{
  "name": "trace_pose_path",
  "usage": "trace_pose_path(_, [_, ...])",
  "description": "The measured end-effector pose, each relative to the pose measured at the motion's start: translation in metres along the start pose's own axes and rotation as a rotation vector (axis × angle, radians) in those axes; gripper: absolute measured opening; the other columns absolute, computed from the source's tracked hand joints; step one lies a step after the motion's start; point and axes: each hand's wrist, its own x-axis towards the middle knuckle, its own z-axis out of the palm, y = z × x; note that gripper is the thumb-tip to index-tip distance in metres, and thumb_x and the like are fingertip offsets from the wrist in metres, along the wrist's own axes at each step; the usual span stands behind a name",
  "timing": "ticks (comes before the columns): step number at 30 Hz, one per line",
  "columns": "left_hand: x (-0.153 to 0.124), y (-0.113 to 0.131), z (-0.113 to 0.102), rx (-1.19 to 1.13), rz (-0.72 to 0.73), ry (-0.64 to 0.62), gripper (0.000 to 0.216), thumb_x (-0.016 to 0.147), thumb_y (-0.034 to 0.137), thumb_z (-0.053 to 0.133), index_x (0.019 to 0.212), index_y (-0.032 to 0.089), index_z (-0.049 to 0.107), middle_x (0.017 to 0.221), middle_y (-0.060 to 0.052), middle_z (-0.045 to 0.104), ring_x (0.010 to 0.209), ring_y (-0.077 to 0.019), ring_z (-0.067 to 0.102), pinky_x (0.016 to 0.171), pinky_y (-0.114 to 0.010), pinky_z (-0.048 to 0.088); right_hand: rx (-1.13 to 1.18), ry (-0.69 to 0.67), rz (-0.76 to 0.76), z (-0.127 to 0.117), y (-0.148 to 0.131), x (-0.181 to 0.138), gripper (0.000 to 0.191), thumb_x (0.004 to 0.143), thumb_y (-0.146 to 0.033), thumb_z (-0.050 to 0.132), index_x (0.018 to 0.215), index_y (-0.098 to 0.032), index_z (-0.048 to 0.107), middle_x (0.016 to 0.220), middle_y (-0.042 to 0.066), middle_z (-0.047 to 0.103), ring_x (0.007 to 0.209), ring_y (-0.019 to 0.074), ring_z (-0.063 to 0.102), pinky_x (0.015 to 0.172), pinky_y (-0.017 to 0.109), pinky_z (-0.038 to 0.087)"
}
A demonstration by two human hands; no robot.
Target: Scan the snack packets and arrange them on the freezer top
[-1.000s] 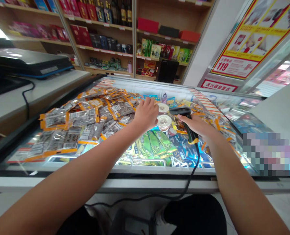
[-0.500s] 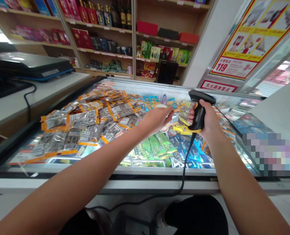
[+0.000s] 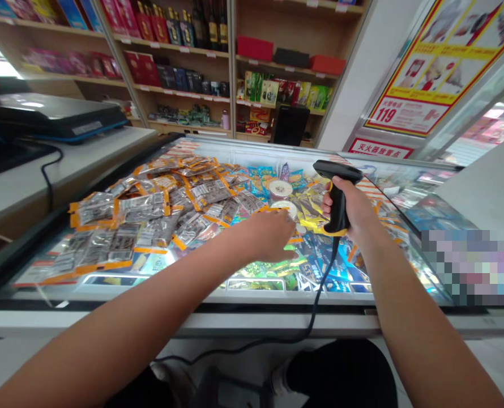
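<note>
In my right hand (image 3: 354, 207) is a black and yellow barcode scanner (image 3: 339, 195), gripped by its handle and held upright over the glass-topped freezer (image 3: 235, 296). Its head points left. My left hand (image 3: 273, 232) is palm down, left of the scanner. Orange edges of a clear snack packet (image 3: 274, 208) show beside its fingers; the hand covers most of the packet. Just beyond are two round white-lidded cups (image 3: 280, 188). A heap of orange-edged snack packets (image 3: 150, 207) lies on the glass to the left.
The scanner's black cable (image 3: 320, 294) hangs over the freezer's front edge towards the floor. A counter (image 3: 107, 150) with a flat scale-like device (image 3: 56, 116) stands at left. Stocked shelves (image 3: 179, 90) line the back; a white panel (image 3: 485, 187) is at right.
My left hand has turned palm down and dropped slightly towards me, uncovering the white-lidded cups. The scanner in my right hand has shifted a little left.
</note>
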Motion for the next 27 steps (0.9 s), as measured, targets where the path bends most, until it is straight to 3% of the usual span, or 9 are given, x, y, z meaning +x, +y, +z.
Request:
trace_pose_path(3, [0.004,0.023,0.021,0.051,-0.021,0.023,0.091,0.094,0.07,0.045,0.154,0.003,0.039,0.162,-0.025,0.035,0.146,-0.0385,0.039,0.111,-0.05,0.044,-0.128,-0.015,0.012,-0.002,0.001,0.0,0.025,0.087,-0.045,0.066,0.08,-0.022,0.058,0.058,-0.002,0.05,0.049,0.0118,0.048,0.045,0.023,0.039])
trace_pose_path(6, [0.016,0.028,0.04,0.067,-0.061,0.034,0.099,0.095,0.074,0.037,0.161,0.002,0.025,0.169,-0.021,0.015,0.156,-0.0355,0.02,0.122,-0.05,0.03,-0.333,-0.045,0.085,-0.003,0.003,-0.002,0.025,0.087,-0.043,0.068,0.077,-0.021,0.06,0.057,0.0,0.055,0.05,0.0132,0.05,0.047,0.025,0.041])
trace_pose_path(9, [0.025,0.024,0.048,0.081,-0.104,0.062,0.099,0.095,0.077,0.03,0.162,0.004,0.025,0.169,-0.02,0.014,0.157,-0.0351,0.019,0.125,-0.052,0.023,-0.477,-0.088,0.149,-0.002,0.004,-0.004,0.031,0.088,-0.045,0.067,0.07,-0.021,0.06,0.057,0.004,0.059,0.05,0.0148,0.053,0.047,0.026,0.043])
trace_pose_path(13, [0.029,0.024,0.051,0.086,-0.13,0.11,0.107,0.091,0.082,0.031,0.162,0.001,0.022,0.169,-0.021,0.013,0.157,-0.0352,0.017,0.125,-0.049,0.024,-0.48,-0.16,0.219,-0.002,0.007,-0.005,0.035,0.089,-0.047,0.066,0.067,-0.02,0.06,0.058,0.006,0.061,0.049,0.015,0.053,0.046,0.027,0.042])
trace_pose_path(20, [0.03,0.03,0.053,0.095,-0.171,0.131,0.112,0.088,0.085,0.033,0.161,0.001,0.025,0.169,-0.021,0.015,0.157,-0.037,0.018,0.123,-0.048,0.026,-0.488,-0.239,0.202,-0.01,0.013,0.0,0.034,0.091,-0.048,0.063,0.073,-0.019,0.06,0.057,0.003,0.058,0.05,0.0141,0.052,0.049,0.025,0.043])
trace_pose_path(27, [0.032,0.027,0.051,0.117,-0.228,0.168,0.112,0.086,0.087,0.034,0.162,0.006,0.025,0.167,-0.024,0.025,0.152,-0.0401,0.029,0.119,-0.049,0.029,-0.443,-0.142,0.162,-0.003,0.007,-0.003,0.033,0.092,-0.044,0.061,0.071,-0.02,0.058,0.057,0.002,0.057,0.049,0.0128,0.051,0.048,0.024,0.041])
